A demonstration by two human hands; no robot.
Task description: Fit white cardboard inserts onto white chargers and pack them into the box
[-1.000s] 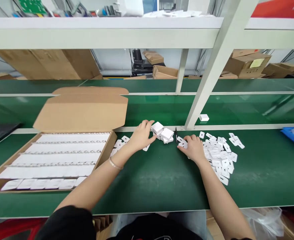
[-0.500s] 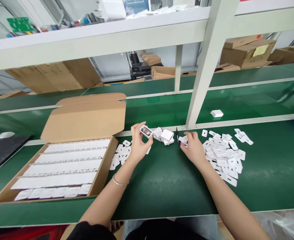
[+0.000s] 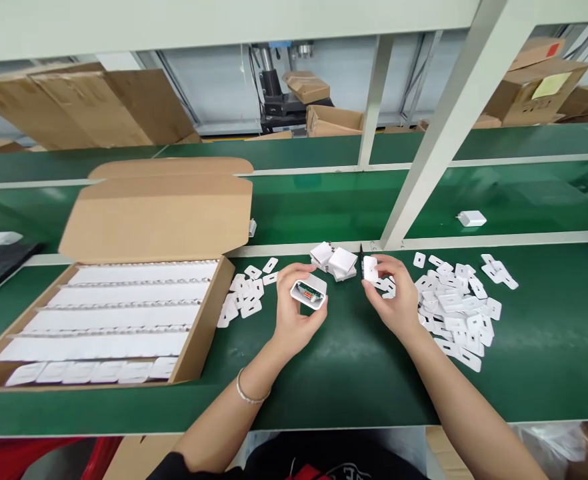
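A white charger housing (image 3: 318,281) is gripped in my left hand (image 3: 294,323). Its open end faces me, showing a green circuit board with an orange part inside. Between thumb and fingers, my right hand (image 3: 397,303) pinches a small white cover plate (image 3: 370,269) with a slot in it. A few loose cover plates (image 3: 385,287) lie beneath the right fingers. Just left of that hand, a thin black pen-like tool (image 3: 361,255) rests on the bench. Several white charger housings (image 3: 342,261) are heaped between the two hands, toward the back.
A large pile of white cover plates (image 3: 457,307) spreads right of my right hand. Smaller white plates (image 3: 247,293) lie left, beside an open cardboard box (image 3: 201,323) packed with white rows. A white plug charger (image 3: 473,219) sits beyond the bench's rear rail. A slanted post (image 3: 439,143) rises there.
My left hand has moved lower and right in the view and turned the housing's opening toward me. My right hand has lifted a cover plate from the loose ones. The camera view has tilted down.
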